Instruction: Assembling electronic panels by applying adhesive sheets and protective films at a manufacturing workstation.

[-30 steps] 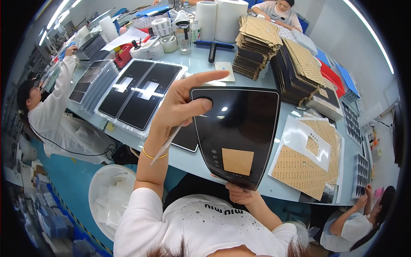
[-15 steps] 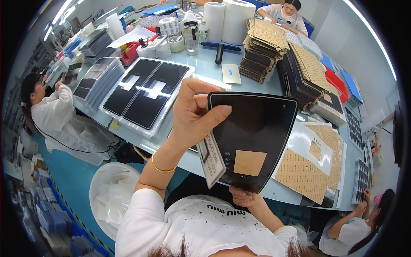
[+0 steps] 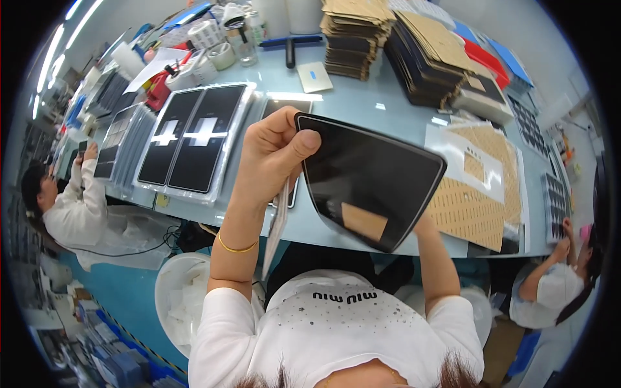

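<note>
My left hand (image 3: pixel 275 152) pinches a thin black panel (image 3: pixel 362 171) by its upper left corner, thumb on the near face. The panel is glossy, with rounded corners, a pale line near its edge and a tan rectangular patch (image 3: pixel 365 222) low down. From the same hand hangs a narrow white printed strip (image 3: pixel 277 226), seen nearly edge-on. My right forearm (image 3: pixel 438 262) reaches up behind the panel's lower right side. The panel hides the right hand's fingers. Beyond the left hand, another dark panel (image 3: pixel 284 107) lies partly covered on the table.
Two black panels in a clear tray (image 3: pixel 206 139) lie to the left. Tan perforated sheets (image 3: pixel 472 210) lie to the right. Stacks of tan-faced dark boards (image 3: pixel 356 42), a black squeegee (image 3: pixel 290 55) and a glass jar (image 3: pixel 240 42) stand farther back. Co-workers sit at both sides.
The panel has tilted and now shows more glare. My right hand, with fingers visible at its lower edge before, has gone behind it. The white strip has turned edge-on. The view has shifted.
</note>
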Demonstrator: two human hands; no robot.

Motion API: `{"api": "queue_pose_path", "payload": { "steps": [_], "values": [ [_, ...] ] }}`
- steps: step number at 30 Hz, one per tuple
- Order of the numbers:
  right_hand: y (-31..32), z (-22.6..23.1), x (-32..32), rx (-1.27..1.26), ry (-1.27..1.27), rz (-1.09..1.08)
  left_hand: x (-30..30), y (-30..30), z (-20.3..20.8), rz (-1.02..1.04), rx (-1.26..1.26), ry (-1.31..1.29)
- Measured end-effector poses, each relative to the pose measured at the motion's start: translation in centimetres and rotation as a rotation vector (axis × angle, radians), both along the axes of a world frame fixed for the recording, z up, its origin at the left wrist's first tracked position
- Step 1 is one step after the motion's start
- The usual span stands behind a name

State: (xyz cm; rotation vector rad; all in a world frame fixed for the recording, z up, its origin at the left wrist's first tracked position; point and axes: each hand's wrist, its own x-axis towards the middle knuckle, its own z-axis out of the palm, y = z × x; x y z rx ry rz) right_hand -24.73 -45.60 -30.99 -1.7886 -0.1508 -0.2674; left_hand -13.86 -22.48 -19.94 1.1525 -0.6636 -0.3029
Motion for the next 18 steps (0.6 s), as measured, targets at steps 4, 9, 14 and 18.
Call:
{"api": "queue_pose_path", "payload": {
  "steps": [4,9,14,18],
  "values": [
    [1.5,8.0,0.7,0.473,-0.115,0.233,-1.5,-0.5,-0.4,-0.093,0.191,-0.081],
    [3.0,11.8,0.5,0.181,-0.283,0.331,-4.3,-1.5,-1.8,-0.189,0.133,-0.081],
    [4.3,11.3,-1.0,0.07,-0.212,0.25,-4.8,-1.0,-3.3,-0.127,0.085,-0.12],
    [4.7,10.2,-1.5,0.06,-0.24,0.178,-5.5,-0.6,-3.4,-0.071,0.173,-0.107]
  ]
}}
